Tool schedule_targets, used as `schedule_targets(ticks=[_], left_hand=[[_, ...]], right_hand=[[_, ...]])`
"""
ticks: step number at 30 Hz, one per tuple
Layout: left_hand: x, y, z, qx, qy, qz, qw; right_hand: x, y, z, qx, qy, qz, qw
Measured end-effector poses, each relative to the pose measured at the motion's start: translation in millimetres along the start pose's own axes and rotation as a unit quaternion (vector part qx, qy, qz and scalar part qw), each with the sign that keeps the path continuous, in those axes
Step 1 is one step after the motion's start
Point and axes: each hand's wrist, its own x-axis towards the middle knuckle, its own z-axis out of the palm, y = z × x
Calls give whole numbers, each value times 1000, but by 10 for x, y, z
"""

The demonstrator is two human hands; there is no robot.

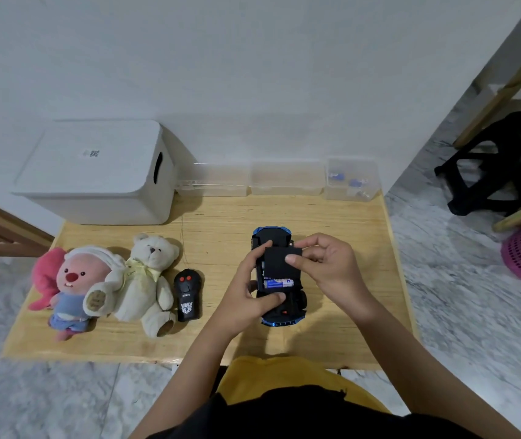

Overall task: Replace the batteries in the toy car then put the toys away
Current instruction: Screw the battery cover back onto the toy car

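A blue toy car (pixel 279 307) lies upside down on the wooden table (pixel 221 223), right of centre, its length running from near to far. The left hand (pixel 246 293) grips the car's left side, with the thumb laid across the underside near the rear and a finger curled up at the far left edge. The right hand (pixel 325 264) pinches a black battery cover (pixel 279 261) between thumb and fingers, holding it over the far part of the open compartment. A blue battery (pixel 278 282) shows in the compartment, just near of the cover's edge.

To the left of the car a black remote control (pixel 187 294) lies flat. Just left of it sits a cream teddy bear (pixel 148 280), leaning against a pink plush toy (pixel 72 286).

At the far left of the table stands a white lidded storage box (pixel 94 175). Along the far edge to its right are clear plastic containers (pixel 284 179); the rightmost clear container (pixel 351 179) holds small blue objects, too blurred to tell what they are.
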Motion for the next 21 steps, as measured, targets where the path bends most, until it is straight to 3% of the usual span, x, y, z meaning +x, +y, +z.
schedule_targets(ticks=[6, 14, 21], left_hand=[[-55, 23, -39, -65, 3, -7, 998], [-118, 54, -93, -91, 31, -6, 995], [-148, 42, -121, -100, 49, -15, 994]], right_hand=[[-23, 5, 39, -18, -38, 6, 999], [17, -34, 40, -66, -51, -54, 995], [37, -59, 66, -73, -69, -28, 995]])
